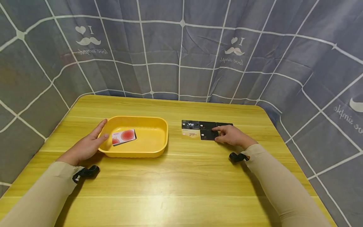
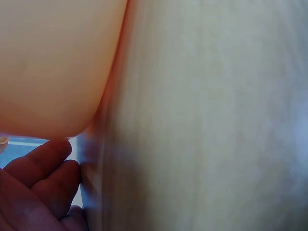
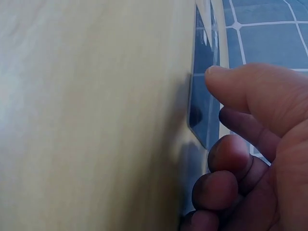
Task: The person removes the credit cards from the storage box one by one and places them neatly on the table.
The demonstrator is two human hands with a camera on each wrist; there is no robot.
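Note:
My left hand (image 1: 89, 145) holds the left end of a yellow plastic basin (image 1: 147, 154), thumb over the rim and fingers along the outer wall. In the left wrist view its fingers (image 2: 57, 187) lie close against the basin. Inside the basin rests a small stack of white cards with red circles (image 1: 124, 136). My right hand (image 1: 233, 136) is low over a lower black VIP card (image 1: 206, 135), index fingertip near its far edge and thumb near its right corner. The right wrist view shows the thumb overlapping a dark, glossy card (image 3: 204, 98).
Beside that card lie a gold card (image 1: 190, 134), a black Vip card (image 1: 188, 124), another black card (image 1: 206, 124) and a black card (image 1: 224, 124) partly behind the hand. All lie flat on the wooden table (image 1: 170, 189). A grey checked curtain (image 1: 158, 44) surrounds the table's back and sides.

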